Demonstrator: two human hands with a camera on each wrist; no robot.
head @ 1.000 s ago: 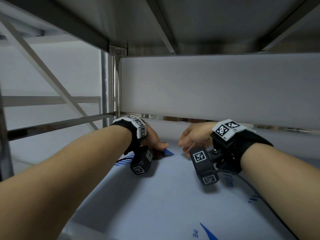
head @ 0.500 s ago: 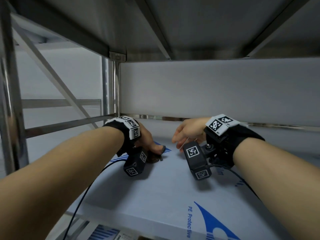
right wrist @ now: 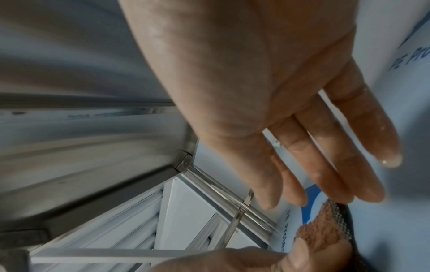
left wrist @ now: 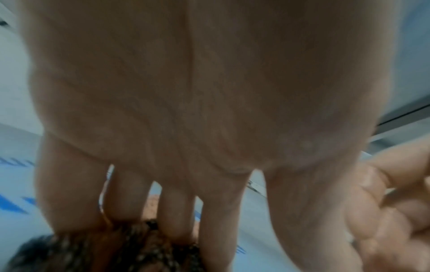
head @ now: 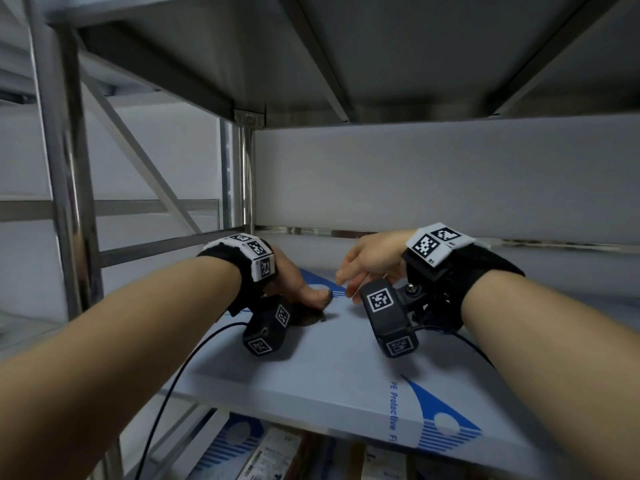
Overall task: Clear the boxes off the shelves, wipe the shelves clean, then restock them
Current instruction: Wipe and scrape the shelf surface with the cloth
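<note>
Head view, setting: a steel rack against a pale wall; the shelf (head: pixel 346 375) is covered in white film with blue print, and another shelf's grey underside hangs close overhead.
Head view, left hand (head: pixel 294 285): far in on the shelf, thumb pressed down on a dark mesh cloth (head: pixel 308 317) that lies on the film.
Head view, right hand (head: pixel 370 261): just beside the left, above the film, fingers loose and pointing down, holding nothing.
Head view, obstructions: black wrist cameras with square markers hide part of each palm; a black cable (head: pixel 166 393) drops from the left wrist over the shelf's front edge.
Head view, below: boxes (head: pixel 273 452) with printed labels sit on the lower level, seen under the front edge.
Left wrist view: blurred; the left hand (left wrist: pixel 186 92) fills the frame, fingers (left wrist: pixel 174 215) stretched down onto the cloth (left wrist: pixel 128 248), pinning it to the film; the right hand (left wrist: pixel 395 202) is close at the right edge.
Right wrist view: the right hand (right wrist: pixel 267 92) is spread flat, fingers (right wrist: pixel 325 165) straight and wet, gripping nothing; the cloth (right wrist: pixel 325 226), rust-brown with a dark mesh edge, lies just beyond the fingertips under the left thumb (right wrist: pixel 267 259).
Right wrist view, background: the rack post (right wrist: pixel 232 198) and crossbars.
</note>
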